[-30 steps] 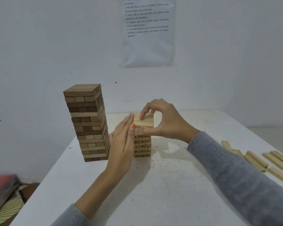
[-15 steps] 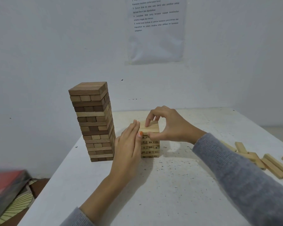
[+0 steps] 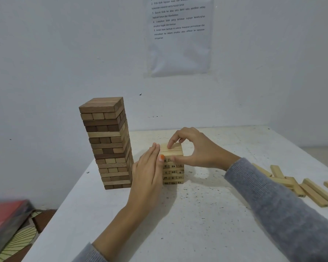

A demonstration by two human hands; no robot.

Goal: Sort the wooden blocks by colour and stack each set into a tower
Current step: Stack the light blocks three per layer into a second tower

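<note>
A tall tower of brown and tan blocks [image 3: 107, 144] stands at the back left of the white table [image 3: 187, 224]. Right beside it is a short tower of light numbered blocks [image 3: 173, 172]. My left hand [image 3: 148, 173] lies flat with straight fingers against the short tower's left side. My right hand [image 3: 195, 148] pinches the short tower's top light block [image 3: 175, 151], index finger on its top and thumb on its front face. Several loose light blocks [image 3: 303, 188] lie at the table's right edge.
A white wall runs close behind the table, with a printed sheet [image 3: 178, 35] taped to it. A red box [image 3: 6, 216] and a patterned mat [image 3: 17, 241] lie on the floor past the table's left edge.
Both hands stay at the short light tower. The top block now sits flush with the layers below. The view has shifted slightly.
</note>
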